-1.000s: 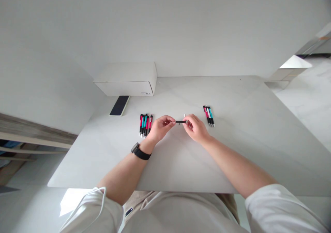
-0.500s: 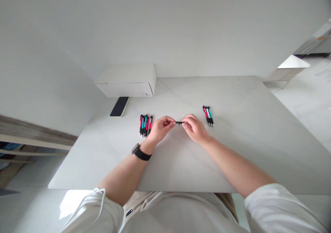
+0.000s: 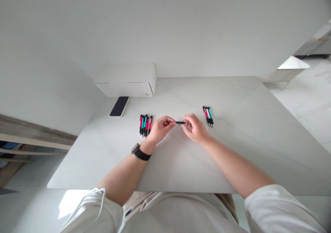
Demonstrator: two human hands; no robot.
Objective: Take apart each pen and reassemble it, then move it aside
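One slim black pen part (image 3: 180, 122) sat right in the grip, its left end pinched by the left hand (image 3: 161, 128). Right hand (image 3: 196, 129) was curled at the other end, couldn't tell if clamped. Coloured pens (image 3: 146, 125) lay just left of the grip.

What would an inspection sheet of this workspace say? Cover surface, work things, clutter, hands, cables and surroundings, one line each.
Surface: table, pale, faintly veined.
Work things: black part between the hands; left pens, red and teal, side by side; right pens, red, white and teal, side by side.
Clutter: phone, dark side up, in front of a white box.
Left hand: pinches the black part's left end.
Right hand: fingers at its other end; contact unclear.
Cables: white cord over the left sleeve; whether it is a cable, can't tell.
Surroundings: wall behind the table.
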